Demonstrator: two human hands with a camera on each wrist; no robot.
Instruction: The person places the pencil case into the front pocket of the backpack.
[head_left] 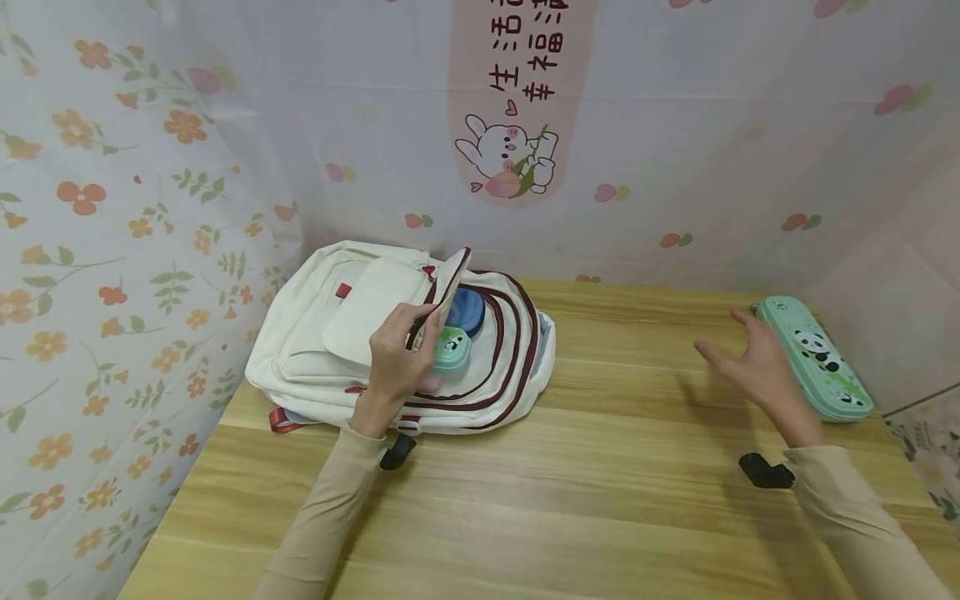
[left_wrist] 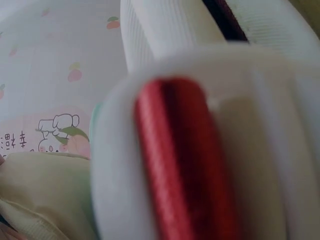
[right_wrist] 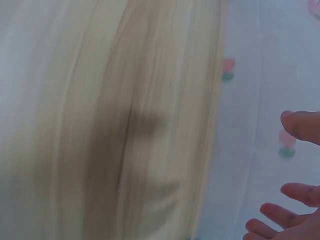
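A white backpack (head_left: 300, 333) with dark red zipper trim lies on the table at the left. My left hand (head_left: 401, 354) pinches the edge of its front pocket flap and holds it raised. Inside the opened pocket sit a small mint-green panda case (head_left: 452, 350) and a blue round-cornered case (head_left: 467, 310). A red strap (left_wrist: 185, 160) through a white buckle fills much of the left wrist view. My right hand (head_left: 757, 367) hovers over the table with thumb and fingers spread, holding nothing. Close beyond it lies a mint-green panda pencil case (head_left: 813, 358).
The wooden table (head_left: 585, 500) meets a patterned cloth backdrop (head_left: 637, 125) at the back, with a floral cloth (head_left: 97, 250) along the left. A black wrist mount (head_left: 765, 472) shows at the right wrist, another black mount (head_left: 397, 452) at the left.
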